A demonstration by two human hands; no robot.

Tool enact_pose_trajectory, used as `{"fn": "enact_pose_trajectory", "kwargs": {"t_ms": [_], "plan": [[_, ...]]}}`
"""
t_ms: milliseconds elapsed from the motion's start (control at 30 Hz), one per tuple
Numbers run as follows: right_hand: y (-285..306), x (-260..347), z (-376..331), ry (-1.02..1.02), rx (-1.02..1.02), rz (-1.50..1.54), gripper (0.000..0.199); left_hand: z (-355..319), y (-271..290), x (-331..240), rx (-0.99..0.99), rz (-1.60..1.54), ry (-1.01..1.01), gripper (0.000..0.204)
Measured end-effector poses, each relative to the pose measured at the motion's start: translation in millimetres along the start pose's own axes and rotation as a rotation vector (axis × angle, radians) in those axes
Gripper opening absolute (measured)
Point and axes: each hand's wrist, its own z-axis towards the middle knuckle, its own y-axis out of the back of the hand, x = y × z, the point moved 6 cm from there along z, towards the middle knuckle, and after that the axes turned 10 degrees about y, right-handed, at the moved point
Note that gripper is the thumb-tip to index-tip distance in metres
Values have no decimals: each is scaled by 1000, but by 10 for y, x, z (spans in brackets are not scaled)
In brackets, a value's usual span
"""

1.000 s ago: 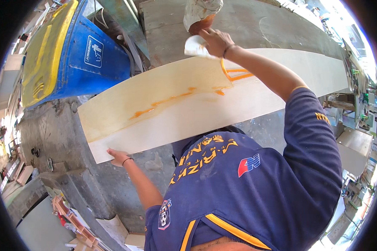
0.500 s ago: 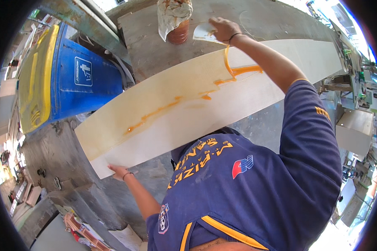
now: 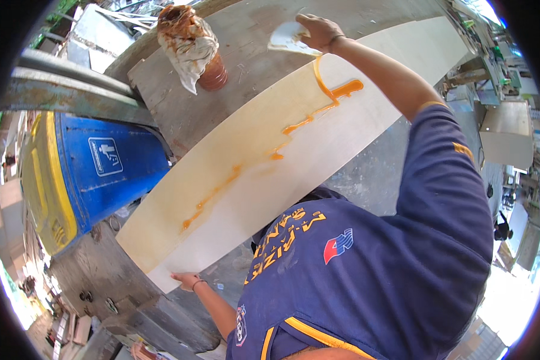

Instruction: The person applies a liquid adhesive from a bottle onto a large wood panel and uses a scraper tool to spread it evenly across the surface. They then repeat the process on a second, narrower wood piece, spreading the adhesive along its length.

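A long pale board (image 3: 222, 141) lies slantwise before me, streaked along its middle with thick orange glue (image 3: 291, 127). My right hand (image 3: 319, 31) is closed on a white flat spreader (image 3: 287, 38), held at the board's far edge. From beside the spreader an orange line curves down to a thicker streak on the board. My left hand (image 3: 187, 281) grips the near left corner of the board, its fingertips at the edge. Left of the spreader stands a reddish-brown container (image 3: 213, 75), its top wrapped in a stained whitish cloth (image 3: 189, 45).
The board and container are on a grey worktable (image 3: 246, 66). At the left stands a blue bin (image 3: 111, 156) with a yellow lid (image 3: 45, 180), below a rusty metal beam (image 3: 72, 96). Wooden pieces and clutter line the right side.
The whole view has shifted and turned, so the board appears more steeply slanted and the container further left. Both hands keep their holds, the right with the spreader at the far edge.
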Motion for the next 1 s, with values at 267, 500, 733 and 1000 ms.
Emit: {"fn": "enact_pose_trajectory", "kwargs": {"t_ms": [267, 500, 733, 1000], "plan": [[-398, -256, -887, -36, 160, 56, 38, 263, -101, 30, -8, -30, -79, 85], [90, -878, -435, -81, -126, -47, 39, 333, -76, 46, 90, 38, -16, 86], [-209, -933, -1216, -313, 293, 100, 58, 116, -29, -6, 17, 93, 18, 78], [243, -1510, -608, -440, -251, 202, 48, 417, -39, 65, 134, 33, 31, 76]]}}
